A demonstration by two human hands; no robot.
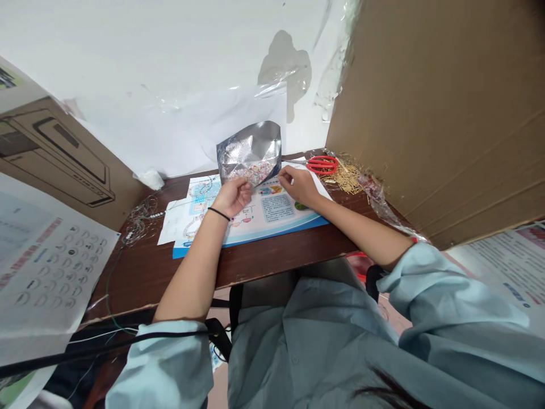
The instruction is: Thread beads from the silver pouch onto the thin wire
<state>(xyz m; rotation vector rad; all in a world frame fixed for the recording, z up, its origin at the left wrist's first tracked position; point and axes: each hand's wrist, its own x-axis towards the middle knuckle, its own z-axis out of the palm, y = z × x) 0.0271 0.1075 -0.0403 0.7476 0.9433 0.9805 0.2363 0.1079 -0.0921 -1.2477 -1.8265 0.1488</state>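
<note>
An opened silver foil bag point(251, 150) stands at the back of the desk, with small pink and white beads point(255, 172) in its lower part. My left hand point(234, 196) is at the bag's front edge, its fingers curled and pressed together; what they hold, if anything, is too small to make out. Just right of the bag, my right hand point(296, 184) is above the printed sheets point(276, 210), thumb and forefinger drawn together near the bag's corner. Anything between those fingertips is too small to see.
Red-handled scissors point(322, 165) lie at the back right beside a pile of gold-coloured pins point(347, 177). Tangled clear thread point(138, 224) with white beads spreads over the desk's left. Cardboard point(443, 113) walls the right side, and a printed box point(63, 153) stands left.
</note>
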